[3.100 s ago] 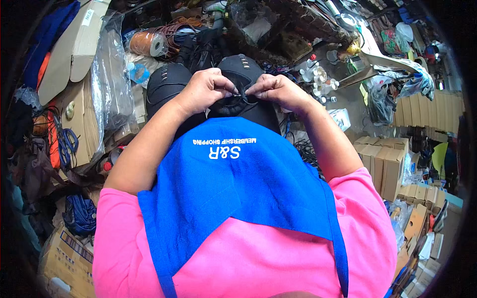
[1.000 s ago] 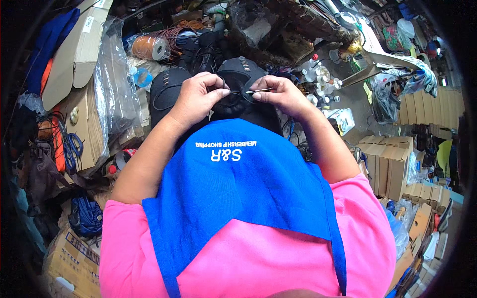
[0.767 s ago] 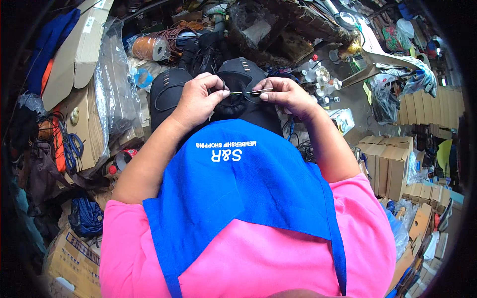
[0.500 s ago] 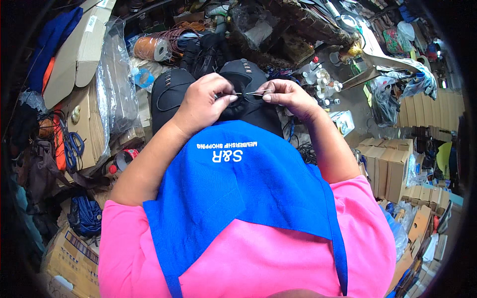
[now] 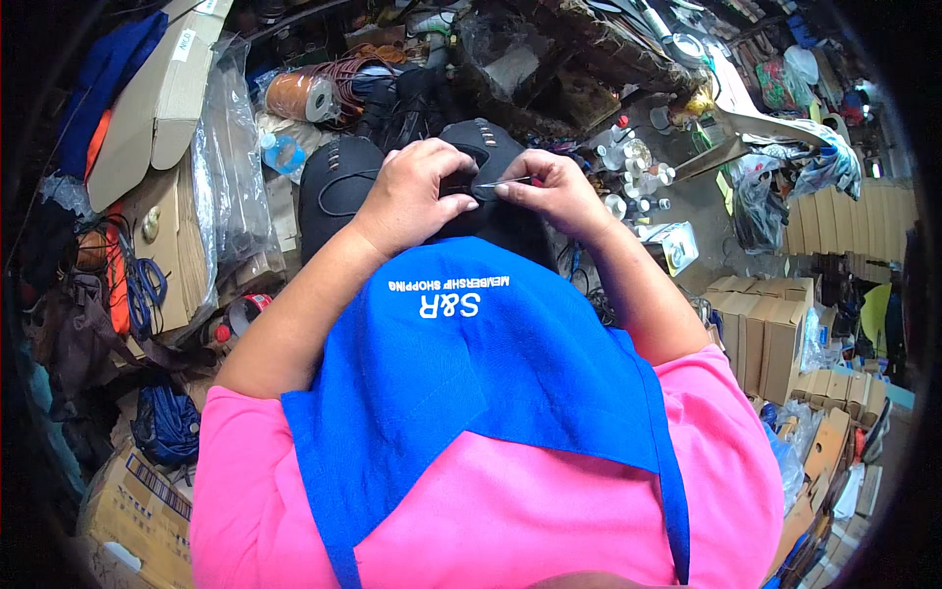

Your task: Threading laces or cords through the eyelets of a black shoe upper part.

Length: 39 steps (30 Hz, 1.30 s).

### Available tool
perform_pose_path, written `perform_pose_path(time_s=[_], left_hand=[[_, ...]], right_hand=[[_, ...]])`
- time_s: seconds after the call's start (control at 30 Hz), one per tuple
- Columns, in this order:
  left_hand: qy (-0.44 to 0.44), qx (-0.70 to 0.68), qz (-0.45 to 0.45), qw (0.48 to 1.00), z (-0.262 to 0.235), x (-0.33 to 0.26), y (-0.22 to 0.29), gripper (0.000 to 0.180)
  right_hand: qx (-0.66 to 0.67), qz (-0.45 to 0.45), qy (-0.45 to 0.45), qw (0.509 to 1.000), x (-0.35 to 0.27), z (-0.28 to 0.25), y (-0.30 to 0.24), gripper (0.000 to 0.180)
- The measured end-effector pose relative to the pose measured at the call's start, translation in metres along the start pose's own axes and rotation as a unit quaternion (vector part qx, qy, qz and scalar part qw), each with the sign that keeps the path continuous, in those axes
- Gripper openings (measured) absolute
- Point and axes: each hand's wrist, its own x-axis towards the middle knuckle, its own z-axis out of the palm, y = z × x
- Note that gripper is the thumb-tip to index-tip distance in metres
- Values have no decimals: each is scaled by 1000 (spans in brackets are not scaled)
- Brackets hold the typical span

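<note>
Both hands are raised close together over my dark-clothed knees (image 5: 339, 177). My right hand (image 5: 561, 196) pinches a thin, shiny needle (image 5: 500, 184) between thumb and fingertips, its tip pointing left. Just left of that tip, my left hand (image 5: 412, 191) is curled, thumb and fingers closing around something black that blends into the dark lap behind it. I cannot make out its kind. A thin black cord (image 5: 343, 184) loops over the left knee. Below the hands, a blue apron (image 5: 471, 363) covers my front.
To the left are cardboard sheets (image 5: 177, 236), blue-handled scissors (image 5: 147, 290) and an orange spool (image 5: 299, 96). Several small white bottles (image 5: 638, 162) stand right of my hands. Farther right are stacked cardboard pieces (image 5: 760, 324) and a plastic bag (image 5: 758, 211).
My right hand has moved left, nearer the left hand, with the needle. My left hand has shifted slightly right, and its fingers have spread around the black thing.
</note>
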Motion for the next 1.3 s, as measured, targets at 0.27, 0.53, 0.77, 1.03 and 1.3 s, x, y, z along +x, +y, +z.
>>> perform_pose_path(time_s=[0.27,0.53,0.77,1.03,1.3], left_hand=[[-16,29,6,999,5,-1,-1,36],[15,-86,-124,988,-6,-3,-6,26],[-48,54,31,997,0,4,-6,12],[-97,101,35,990,-16,-9,-6,10],[-136,-18,-63,989,0,2,-4,11]], right_hand=[[-194,-69,-5,979,2,10,-25,11],[6,42,-45,998,7,-2,-2,13],[16,65,-73,995,11,-5,-3,13],[50,45,-57,996,5,-11,0,14],[-84,78,-39,993,-22,-25,5,20]])
